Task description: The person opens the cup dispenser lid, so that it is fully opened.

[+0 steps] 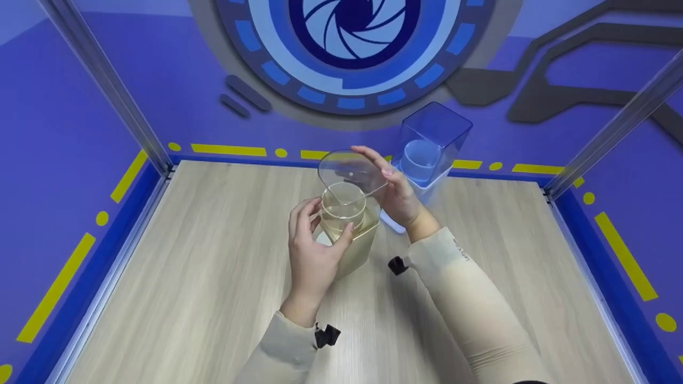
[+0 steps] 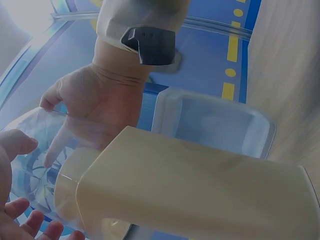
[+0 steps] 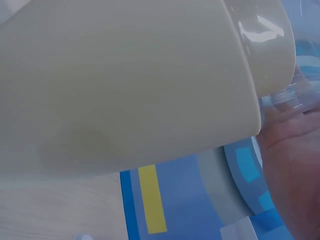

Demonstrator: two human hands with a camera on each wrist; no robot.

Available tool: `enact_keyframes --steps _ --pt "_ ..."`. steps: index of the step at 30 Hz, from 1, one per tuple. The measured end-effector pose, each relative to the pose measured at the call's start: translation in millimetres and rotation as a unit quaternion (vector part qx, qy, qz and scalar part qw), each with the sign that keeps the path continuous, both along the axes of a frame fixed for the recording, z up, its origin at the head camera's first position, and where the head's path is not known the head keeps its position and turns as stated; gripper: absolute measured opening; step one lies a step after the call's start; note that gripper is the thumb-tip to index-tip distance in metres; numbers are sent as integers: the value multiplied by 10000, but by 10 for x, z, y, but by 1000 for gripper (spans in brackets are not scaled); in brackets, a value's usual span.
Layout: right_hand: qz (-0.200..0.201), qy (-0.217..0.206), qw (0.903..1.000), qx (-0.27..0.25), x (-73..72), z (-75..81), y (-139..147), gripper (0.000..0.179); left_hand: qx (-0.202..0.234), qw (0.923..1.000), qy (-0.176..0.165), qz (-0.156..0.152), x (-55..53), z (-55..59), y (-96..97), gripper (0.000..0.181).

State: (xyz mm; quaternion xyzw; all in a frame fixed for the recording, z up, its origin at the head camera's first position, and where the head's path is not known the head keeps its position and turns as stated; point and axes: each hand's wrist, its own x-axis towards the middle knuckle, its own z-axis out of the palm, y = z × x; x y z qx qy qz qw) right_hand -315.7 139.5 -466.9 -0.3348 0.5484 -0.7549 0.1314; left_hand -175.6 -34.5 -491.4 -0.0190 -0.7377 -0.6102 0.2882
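Now, counter [image 1: 213, 298]: we are seeing the cream container [image 1: 356, 246] standing upright at mid-counter.
Left hand [image 1: 312, 250]: we are wrapping curled fingers [image 1: 299, 216] round its near side.
Right hand [image 1: 397, 194]: we are pinching the clear lid [image 1: 349, 172], tilted just above the container's mouth.

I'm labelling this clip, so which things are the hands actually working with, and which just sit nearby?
In use:
- cream container, gripped by the left hand
- clear lid, held over its mouth by the right hand

Just nearby:
- blue-tinted clear container at the back
- wooden tabletop
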Motion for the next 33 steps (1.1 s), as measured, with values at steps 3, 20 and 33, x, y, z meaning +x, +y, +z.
enact_keyframes --steps 3,20,33 --pt "108 -151 9998 50 -10 -4 -12 80 -47 10000 25 29 -5 -13 -8 73" --pt "-380 -192 9991 -60 171 -15 -51 77 -273 9982 -109 -529 -49 -78 -153 76" --pt "-1285 -211 9915 34 417 -4 -101 94 -538 9828 -52 -1763 -195 -191 -416 77"
